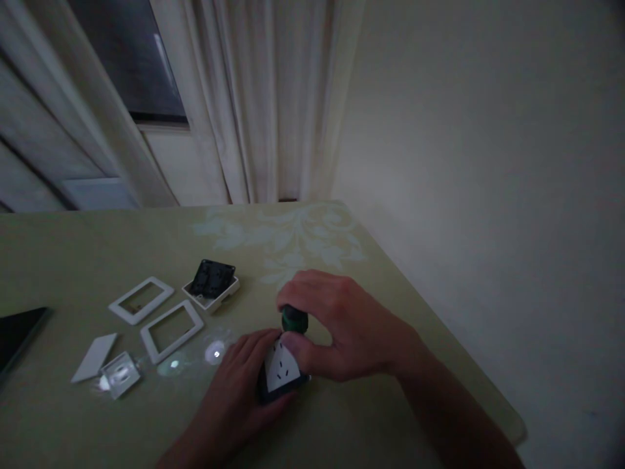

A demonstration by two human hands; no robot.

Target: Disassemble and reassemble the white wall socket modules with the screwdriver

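Note:
Near the front of the table, my left hand is closed around the side of a wall socket with a white slotted face and a dark surround. My right hand grips the dark green, rounded handle of what looks like a screwdriver, its thumb and fingers wrapped about it. The handle stands over the socket's far edge. Its shaft and tip are hidden behind the hands and the socket, so I cannot tell whether they touch.
Two white rectangular frames lie to the left. Behind them, a black socket back leans in a white box. A white plate and a clear plastic piece are further left. A dark flat device sits at the left edge; a wall borders the right.

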